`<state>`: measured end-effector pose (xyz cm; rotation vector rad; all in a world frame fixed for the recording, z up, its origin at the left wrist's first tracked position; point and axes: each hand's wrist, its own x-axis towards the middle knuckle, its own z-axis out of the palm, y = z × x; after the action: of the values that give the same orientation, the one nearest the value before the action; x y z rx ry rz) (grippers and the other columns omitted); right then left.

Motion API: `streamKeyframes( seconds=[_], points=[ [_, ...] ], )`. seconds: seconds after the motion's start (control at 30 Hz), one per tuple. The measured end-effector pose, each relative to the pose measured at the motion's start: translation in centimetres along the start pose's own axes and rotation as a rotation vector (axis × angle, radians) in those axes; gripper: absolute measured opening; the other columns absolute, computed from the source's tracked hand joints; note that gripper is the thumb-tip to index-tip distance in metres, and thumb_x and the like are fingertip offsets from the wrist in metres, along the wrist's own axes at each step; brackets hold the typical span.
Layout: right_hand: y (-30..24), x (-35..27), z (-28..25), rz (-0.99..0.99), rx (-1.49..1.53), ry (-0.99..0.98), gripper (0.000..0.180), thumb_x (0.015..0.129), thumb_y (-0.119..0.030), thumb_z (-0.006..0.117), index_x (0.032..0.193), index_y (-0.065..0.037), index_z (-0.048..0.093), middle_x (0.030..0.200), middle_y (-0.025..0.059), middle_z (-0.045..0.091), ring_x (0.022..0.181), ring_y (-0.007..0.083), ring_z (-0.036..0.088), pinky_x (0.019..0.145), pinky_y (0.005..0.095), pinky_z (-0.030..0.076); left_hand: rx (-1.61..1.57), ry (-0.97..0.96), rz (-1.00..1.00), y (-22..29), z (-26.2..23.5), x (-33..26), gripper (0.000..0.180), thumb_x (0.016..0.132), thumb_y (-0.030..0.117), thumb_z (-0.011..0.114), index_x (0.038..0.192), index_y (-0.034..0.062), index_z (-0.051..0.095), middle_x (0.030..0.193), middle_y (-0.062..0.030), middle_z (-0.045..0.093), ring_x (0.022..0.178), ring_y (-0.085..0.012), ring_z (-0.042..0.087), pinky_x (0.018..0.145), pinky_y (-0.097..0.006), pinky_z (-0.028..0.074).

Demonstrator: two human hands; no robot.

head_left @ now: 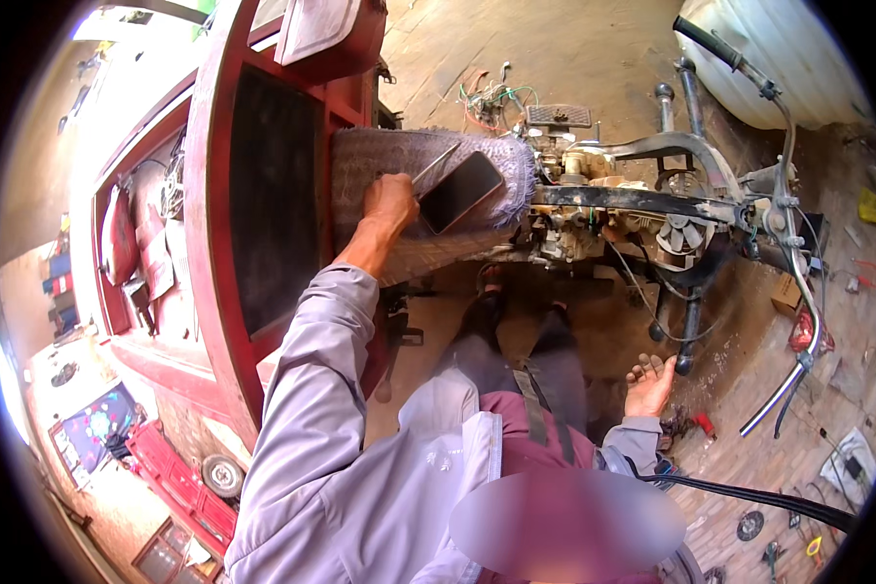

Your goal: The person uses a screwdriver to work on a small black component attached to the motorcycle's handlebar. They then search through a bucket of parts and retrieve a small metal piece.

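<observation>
My left hand (391, 201) is closed over a woven purple seat cover (365, 148). From its fingers a slim metal rod (436, 163) sticks out to the upper right; it looks like a screwdriver shaft, its handle hidden in the fist. Right beside that hand a dark-screened smartphone (462, 193) lies tilted on the cover. My right hand (649, 386) hangs palm up at the lower right, fingers loosely bent and apart with nothing in them. It is close to the lower end of a black fork tube (691, 331) of the stripped three-wheeler frame.
Ahead of the seat are the exposed engine (574, 165), the frame tube (642, 200) and the handlebar (781, 224). A red cargo body (226, 195) rises on the left. Loose wiring (492, 100) lies on the far floor; a white sack (779, 58) stands far right. Tools lie lower right.
</observation>
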<state>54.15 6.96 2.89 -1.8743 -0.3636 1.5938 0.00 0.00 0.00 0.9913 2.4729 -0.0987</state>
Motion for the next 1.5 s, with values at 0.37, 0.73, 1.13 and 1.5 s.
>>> streamKeyframes(
  seconds=[0.37,0.73,1.13,1.5],
  points=[
    [-0.2,-2.2,3.8,-0.069,0.018,-0.081,0.055,0.091,-0.058,0.058,0.111,-0.007,0.053,0.094,0.0072,0.063,0.072,0.0180,0.057,0.062,0.0318,0.046,-1.314,0.184,-0.151,-0.5,-11.2,-9.6,0.017,0.080,0.013,0.075,0.087,0.0002,0.067,0.062,0.0044,0.052,0.046,-0.0024,0.043,0.040,-0.021,0.032],
    [0.2,-2.6,6.6,-0.018,-0.134,-0.270,0.053,0.092,-0.058,0.057,0.110,-0.009,0.054,0.093,0.0056,0.063,0.072,0.0161,0.055,0.062,0.0302,0.046,-0.977,0.917,-0.175,-12.5,-23.0,-27.9,0.009,0.084,0.002,0.074,0.092,-0.0010,0.070,0.069,0.0002,0.063,0.058,-0.0048,0.054,0.053,-0.019,0.042],
    [1.6,-4.4,6.9,-0.083,-0.178,-0.329,0.047,0.093,-0.050,0.060,0.108,-0.006,0.057,0.090,0.0114,0.069,0.061,0.0163,0.063,0.053,0.0292,0.050,-0.600,0.867,-0.286,-23.5,-16.6,-28.0,0.029,0.093,0.015,0.068,0.110,-0.0080,0.065,0.098,-0.0096,0.069,0.088,-0.0190,0.061,0.082,-0.032,0.050],
    [6.3,-5.5,-1.6,-0.015,0.005,-0.257,0.043,0.091,-0.049,0.065,0.099,-0.007,0.057,0.087,0.0072,0.067,0.062,0.0125,0.063,0.055,0.0266,0.050,-0.537,0.791,0.073,-5.5,-22.8,-26.1,0.025,0.094,0.022,0.063,0.097,-0.0003,0.074,0.089,-0.0131,0.072,0.082,-0.0237,0.068,0.070,-0.035,0.056]
  ],
)
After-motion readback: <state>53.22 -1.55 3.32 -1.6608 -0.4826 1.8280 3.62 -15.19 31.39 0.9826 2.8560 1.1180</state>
